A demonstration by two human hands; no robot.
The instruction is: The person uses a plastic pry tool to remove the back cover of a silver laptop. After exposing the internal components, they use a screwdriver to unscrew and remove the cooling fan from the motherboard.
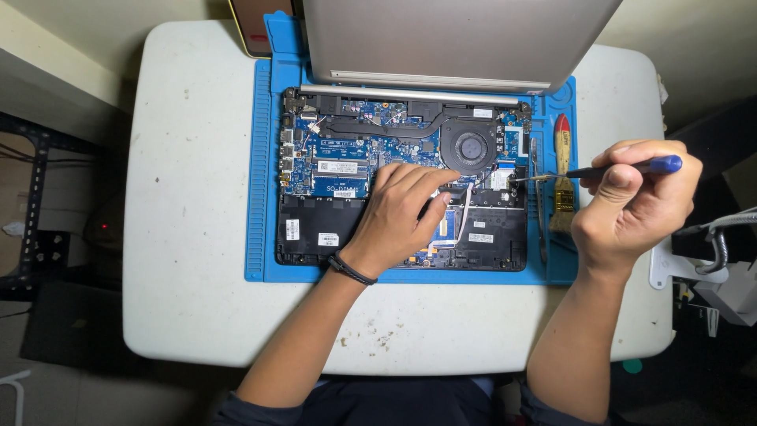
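Right hand (631, 197) levels screwdriver (599, 169) pointing left.

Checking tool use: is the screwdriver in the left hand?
No, the right hand grips the blue-handled screwdriver, while the left hand rests flat on the opened laptop.

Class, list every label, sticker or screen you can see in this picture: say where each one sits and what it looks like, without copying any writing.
Two small white rectangular stickers lie on the black panel left of the left hand.
Two more small white stickers lie on the black panel right of that hand.
A white label lies on a blue memory module.
The laptop's silver screen lid stands tilted at the back; its display is hidden.
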